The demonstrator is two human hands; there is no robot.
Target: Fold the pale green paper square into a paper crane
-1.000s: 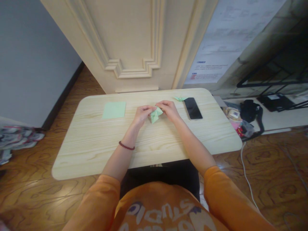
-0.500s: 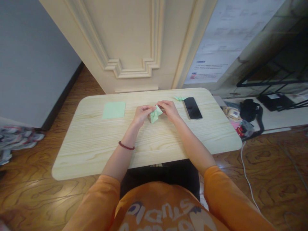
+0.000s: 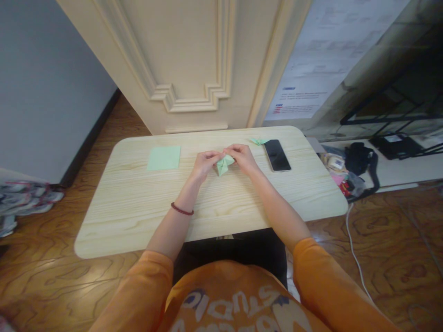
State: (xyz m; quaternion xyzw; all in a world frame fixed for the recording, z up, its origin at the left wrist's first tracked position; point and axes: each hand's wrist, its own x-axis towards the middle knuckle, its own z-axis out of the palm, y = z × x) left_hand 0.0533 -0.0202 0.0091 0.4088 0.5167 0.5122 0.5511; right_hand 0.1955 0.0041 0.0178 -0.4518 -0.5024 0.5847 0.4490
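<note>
A folded pale-green paper [image 3: 224, 165] is being pinched between the left hand [image 3: 206, 163] and the right hand [image 3: 242, 157], just above the middle of a light wood-grain table [image 3: 121, 221]. The hands are being brought a little closer than in the earlier views, so that more of the paper's upper part is being covered. The fingers of both hands are being kept together and clamped on the paper from either side, while its pointed lower end is being left showing at about 6 o'clock from the fingertips. The paper is being held just above the tabletop, though contact with the wood cannot be ruled out from this view. Exactly which folds are being gripped is hard to tell, as the fingertips are partly hidden. A square pale-green sheet [image 3: 164, 157] is lying flat at 9 o'clock from the hands. A small folded green paper piece [image 3: 259, 141] is lying at about 1 o'clock, just beside a black smartphone [image 3: 277, 155] at 2 o'clock. A dark red bracelet [image 3: 182, 210] is being worn on the left wrist, and orange sleeves [image 3: 311, 272] are being worn on both arms.
</note>
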